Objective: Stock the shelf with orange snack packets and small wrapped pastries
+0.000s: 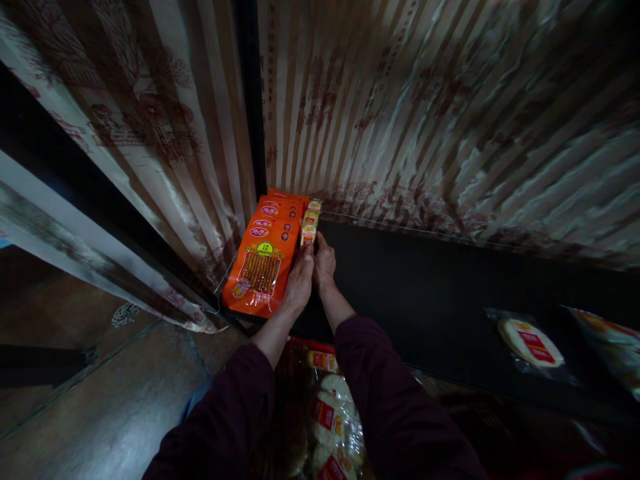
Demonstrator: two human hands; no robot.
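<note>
A row of orange snack packets stands overlapping on a dark shelf, up against a striped curtain. Right beside them stands a narrow row of small yellow-and-white packets. My left hand lies against the right edge of the front orange packet, fingers curled toward the small packets. My right hand sits close beside it, fingers closed at the base of the small yellow packets. Both wrists come out of dark maroon sleeves.
A bag of round white cakes with red labels rests below my arms. Further right on the shelf lie a round wrapped cake and another packet. Patterned curtains hang behind, with brown floor at left.
</note>
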